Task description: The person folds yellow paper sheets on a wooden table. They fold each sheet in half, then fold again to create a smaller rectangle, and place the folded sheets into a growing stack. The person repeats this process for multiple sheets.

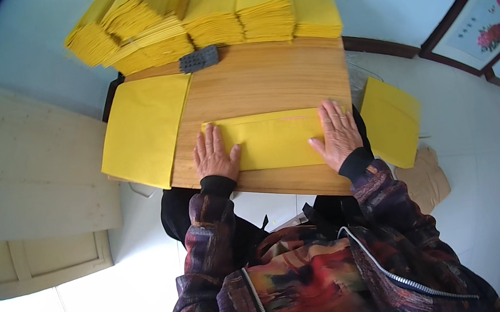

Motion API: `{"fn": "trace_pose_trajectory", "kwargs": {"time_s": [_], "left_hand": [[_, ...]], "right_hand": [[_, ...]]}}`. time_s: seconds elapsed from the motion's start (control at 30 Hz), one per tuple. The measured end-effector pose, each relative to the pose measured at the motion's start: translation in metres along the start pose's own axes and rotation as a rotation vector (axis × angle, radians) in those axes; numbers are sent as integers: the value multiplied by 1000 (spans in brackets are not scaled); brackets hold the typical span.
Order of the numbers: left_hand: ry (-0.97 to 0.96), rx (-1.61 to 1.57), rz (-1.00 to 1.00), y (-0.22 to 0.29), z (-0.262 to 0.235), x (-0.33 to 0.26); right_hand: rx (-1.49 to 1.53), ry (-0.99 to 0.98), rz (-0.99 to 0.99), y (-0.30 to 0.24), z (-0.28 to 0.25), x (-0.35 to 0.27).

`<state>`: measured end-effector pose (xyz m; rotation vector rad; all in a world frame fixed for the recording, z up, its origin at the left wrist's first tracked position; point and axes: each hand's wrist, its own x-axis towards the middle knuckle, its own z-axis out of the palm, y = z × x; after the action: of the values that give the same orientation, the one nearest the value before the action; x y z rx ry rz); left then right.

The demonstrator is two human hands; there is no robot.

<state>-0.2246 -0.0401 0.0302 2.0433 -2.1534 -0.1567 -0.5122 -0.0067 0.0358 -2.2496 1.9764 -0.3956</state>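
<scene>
A folded sheet of yellow paper (277, 141) lies lengthwise across the near part of the wooden table (273, 78). My left hand (215, 154) rests flat over its left end, fingers stretched toward the far edge. Over the right end my right hand (338, 134) lies flat in the same way, thumb turned inward. Neither hand grips anything. To the left of my left hand, larger yellow sheets (148, 130) lie flat and reach past the table's left edge.
Thick stacks of folded yellow paper (262, 0) stand along the table's far side by the wall. A dark grey bumpy block (199, 59) sits before them. Right of the table are another yellow sheet (393, 121) and brown paper (426, 178), low down.
</scene>
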Motion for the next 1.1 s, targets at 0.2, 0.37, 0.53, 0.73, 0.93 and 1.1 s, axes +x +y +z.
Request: {"fn": "trace_pose_trajectory", "kwargs": {"time_s": [0.2,0.37,0.53,0.73,0.93,1.1], "left_hand": [[-69,40,376,100,-5,-3],[-52,-77,362,98,14,-8],[6,-39,90,18,2,-4],[55,-25,-88,-16,2,-4],[201,-351,-143,-33,-4,-34],[287,-995,-219,-16,14,-110]], "right_hand": [[-43,37,-14,-1,2,0],[-78,2,-10,1,3,1],[-87,-5,-41,5,9,1],[-116,-38,13,4,8,2],[-65,-212,14,-7,-30,-2],[52,-199,-152,-23,-46,24]]}}
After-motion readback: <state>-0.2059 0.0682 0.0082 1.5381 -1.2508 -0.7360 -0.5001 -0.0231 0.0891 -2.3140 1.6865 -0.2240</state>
